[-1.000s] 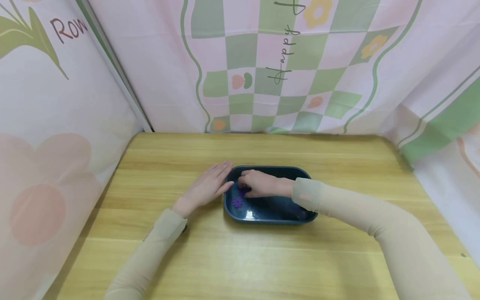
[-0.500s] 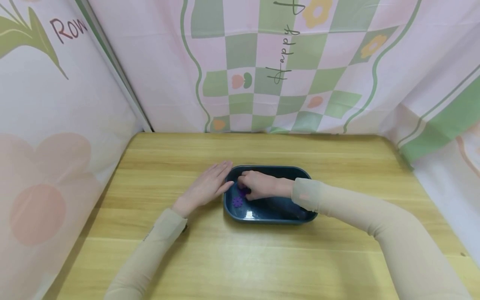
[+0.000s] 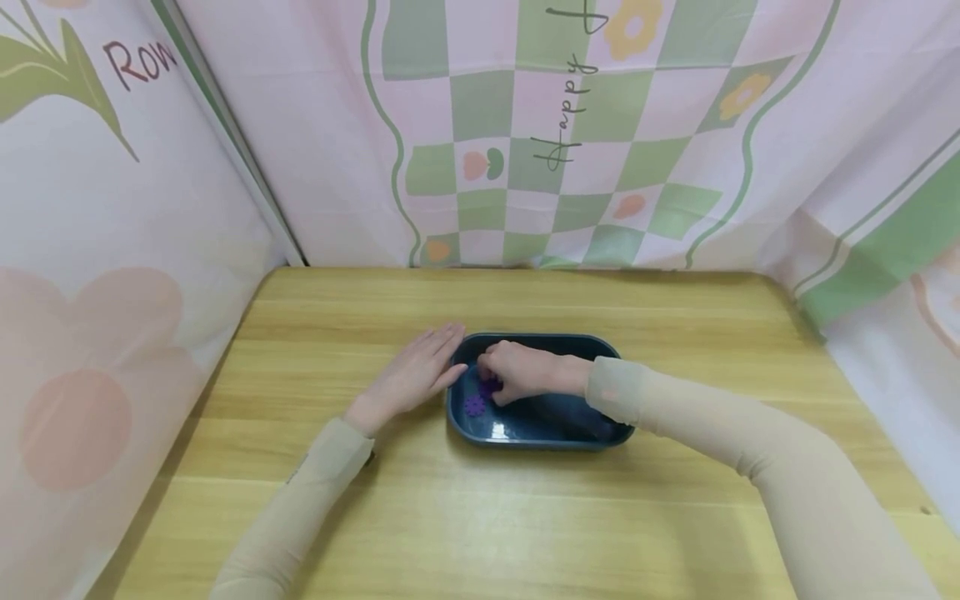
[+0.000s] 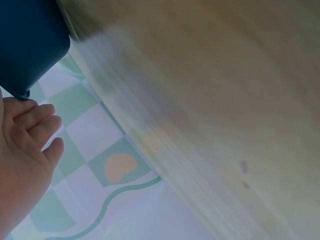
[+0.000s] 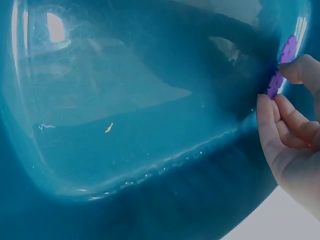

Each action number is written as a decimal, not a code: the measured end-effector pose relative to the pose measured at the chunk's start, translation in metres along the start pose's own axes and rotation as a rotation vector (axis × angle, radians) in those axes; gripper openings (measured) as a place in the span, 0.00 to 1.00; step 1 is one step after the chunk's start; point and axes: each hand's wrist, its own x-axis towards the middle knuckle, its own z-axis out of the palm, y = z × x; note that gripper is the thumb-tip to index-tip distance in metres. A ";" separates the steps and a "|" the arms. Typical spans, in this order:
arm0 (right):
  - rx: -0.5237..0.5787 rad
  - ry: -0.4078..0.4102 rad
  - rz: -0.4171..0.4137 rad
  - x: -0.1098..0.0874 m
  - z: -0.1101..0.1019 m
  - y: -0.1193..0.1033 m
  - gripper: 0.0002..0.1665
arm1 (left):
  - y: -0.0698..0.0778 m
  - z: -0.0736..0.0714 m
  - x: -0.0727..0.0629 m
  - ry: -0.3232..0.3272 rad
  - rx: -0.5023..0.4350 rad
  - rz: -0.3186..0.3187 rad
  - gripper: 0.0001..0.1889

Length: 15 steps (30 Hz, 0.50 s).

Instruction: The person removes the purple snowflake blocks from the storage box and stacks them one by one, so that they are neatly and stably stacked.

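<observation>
My right hand (image 3: 519, 368) reaches down into a dark blue oval tub (image 3: 555, 443), at its left end. Its thumb and fingers pinch a purple notched disc (image 5: 275, 83), like a snowflake building piece, close to the tub wall. Another purple disc (image 3: 475, 406) lies flat on the tub floor, left of and nearer than that hand. Outside the tub, my left hand (image 3: 412, 371) has its fingers extended, with fingertips and thumb right at the left rim. The left wrist view shows the tub's outer side (image 4: 30, 40) above these fingers.
The tub stands on a light wooden table (image 3: 465, 517), about mid-width. Printed curtains (image 3: 480, 108) hang behind the table and on both sides. A tiny yellowish scrap (image 5: 109, 128) lies on the tub floor.
My right hand has stayed at the tub's left end, its thumb shifting slightly toward the near side around the purple disc. The left hand and the tub have not moved.
</observation>
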 end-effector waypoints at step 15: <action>0.093 0.100 0.004 -0.019 -0.019 0.002 0.13 | 0.001 0.001 0.001 0.015 -0.019 0.000 0.32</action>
